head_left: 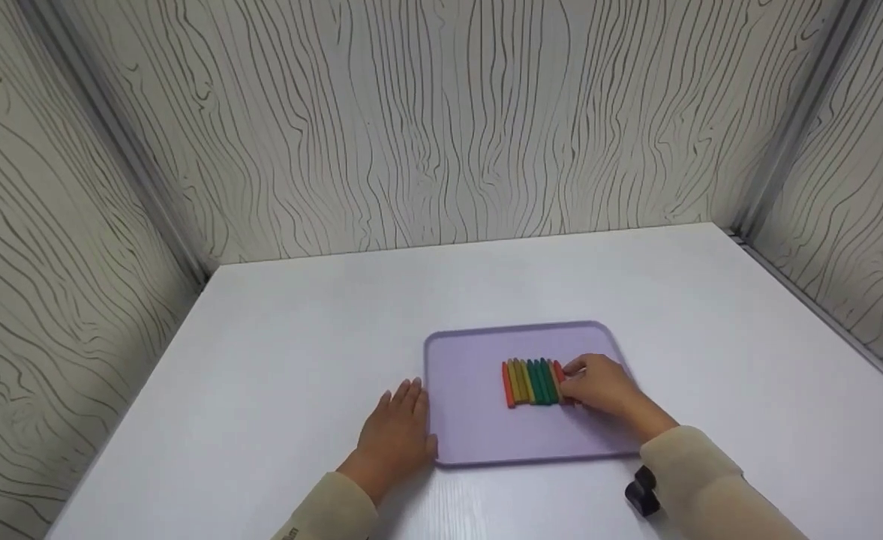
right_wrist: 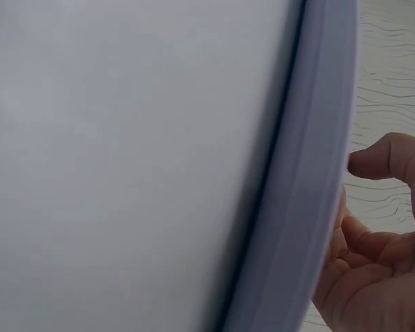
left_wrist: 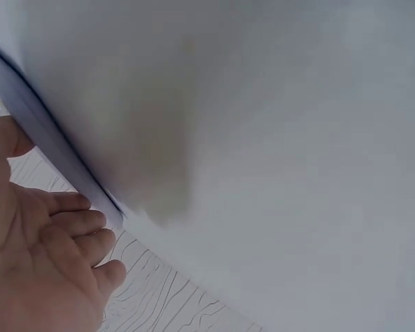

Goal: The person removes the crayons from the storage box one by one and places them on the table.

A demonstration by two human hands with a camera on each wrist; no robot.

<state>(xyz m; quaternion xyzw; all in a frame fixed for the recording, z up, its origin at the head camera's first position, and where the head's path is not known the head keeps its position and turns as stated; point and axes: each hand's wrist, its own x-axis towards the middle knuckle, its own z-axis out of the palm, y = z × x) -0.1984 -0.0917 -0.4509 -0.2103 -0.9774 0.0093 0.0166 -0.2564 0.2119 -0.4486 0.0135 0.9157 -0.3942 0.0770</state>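
A row of crayons (head_left: 533,381) in red, olive, yellow, green and orange tones lies side by side on a lilac tray (head_left: 464,420). My right hand (head_left: 599,386) is at the row's right end, thumb and fingers bent around a red crayon (head_left: 559,370) and partly covering it. In the right wrist view, the tray's rim (right_wrist: 301,180) hides what the curled right fingers touch. My left hand (head_left: 397,435) rests along the tray's left edge with fingers extended and thumb at the rim. The left wrist view shows its palm (left_wrist: 41,256) beside that rim.
The tray sits on a white table (head_left: 298,360). Wood-grain-patterned panels (head_left: 441,127) stand behind it and on both sides, joined by grey metal posts (head_left: 794,142). A black device (head_left: 642,493) shows beside the right sleeve (head_left: 700,476).
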